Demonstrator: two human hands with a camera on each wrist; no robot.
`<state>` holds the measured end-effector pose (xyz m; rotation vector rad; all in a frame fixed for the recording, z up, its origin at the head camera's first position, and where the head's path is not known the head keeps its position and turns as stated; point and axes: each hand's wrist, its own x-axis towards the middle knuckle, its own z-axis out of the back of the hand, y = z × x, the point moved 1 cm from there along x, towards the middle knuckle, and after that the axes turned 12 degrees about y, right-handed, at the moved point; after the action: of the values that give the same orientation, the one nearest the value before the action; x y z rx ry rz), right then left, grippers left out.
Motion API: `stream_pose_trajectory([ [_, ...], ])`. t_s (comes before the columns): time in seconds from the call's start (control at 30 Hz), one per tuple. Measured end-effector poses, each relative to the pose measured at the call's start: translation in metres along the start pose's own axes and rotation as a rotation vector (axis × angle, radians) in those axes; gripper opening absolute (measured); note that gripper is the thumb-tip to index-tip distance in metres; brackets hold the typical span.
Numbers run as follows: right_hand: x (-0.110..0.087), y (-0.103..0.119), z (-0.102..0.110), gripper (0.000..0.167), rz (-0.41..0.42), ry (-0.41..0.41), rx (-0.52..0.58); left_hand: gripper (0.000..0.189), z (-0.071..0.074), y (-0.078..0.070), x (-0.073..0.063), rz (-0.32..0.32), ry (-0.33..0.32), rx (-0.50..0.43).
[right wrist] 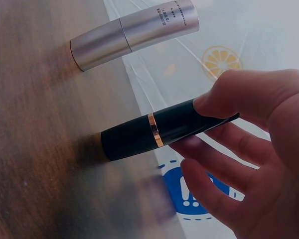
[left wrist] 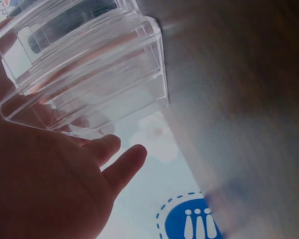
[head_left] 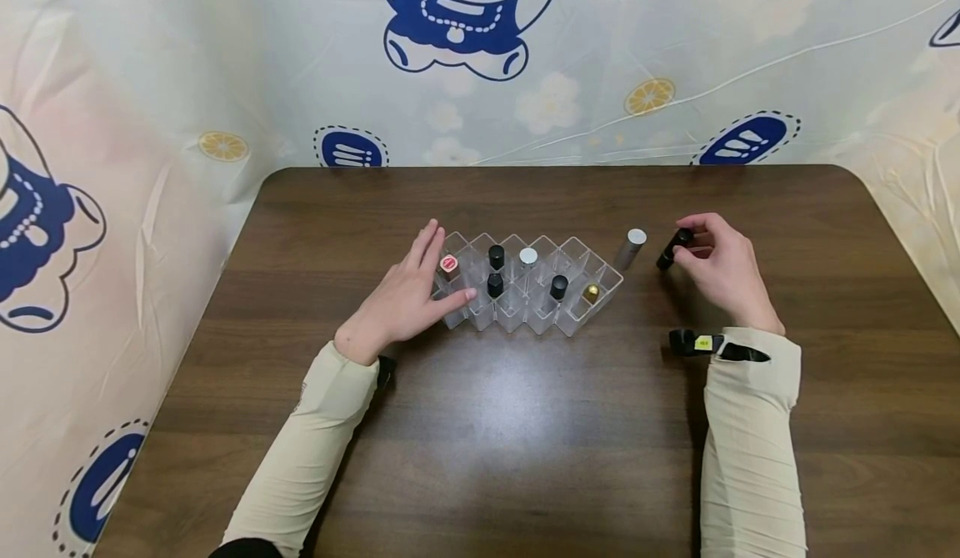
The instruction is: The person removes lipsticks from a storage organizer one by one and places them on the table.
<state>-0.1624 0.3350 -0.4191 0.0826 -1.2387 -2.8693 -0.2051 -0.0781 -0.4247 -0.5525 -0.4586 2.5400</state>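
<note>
My right hand (head_left: 726, 270) pinches a black lipstick tube (right wrist: 134, 135) with a gold band between thumb and fingers, its lower end close over the table. Just left of it a silver lipstick tube (head_left: 631, 249) stands upright on the wood. At the left end of a clear acrylic lipstick organizer (head_left: 510, 312), my left hand (head_left: 401, 299) rests with fingers straight and thumb along the near side. Several tubes stand in its diamond-shaped compartments, among them a red-topped one (head_left: 448, 266), a white-topped one (head_left: 528, 258), a gold-topped one (head_left: 591, 294) and black-capped ones (head_left: 558, 287).
The dark wooden table (head_left: 517, 458) spreads around the organizer. A pale printed curtain (head_left: 247, 57) hangs behind the table's far edge and along its sides. A black strap with a camera (head_left: 693, 343) sits at the right wrist, low over the wood.
</note>
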Motion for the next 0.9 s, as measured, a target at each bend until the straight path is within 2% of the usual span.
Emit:
stream_pose_trajectory([
  [0.9, -0.0006, -0.0001, 0.0008, 0.036, 0.002, 0.005, -0.014, 0.102, 0.0023, -0.0025, -0.0021, -0.003, 0.018, 0.004],
])
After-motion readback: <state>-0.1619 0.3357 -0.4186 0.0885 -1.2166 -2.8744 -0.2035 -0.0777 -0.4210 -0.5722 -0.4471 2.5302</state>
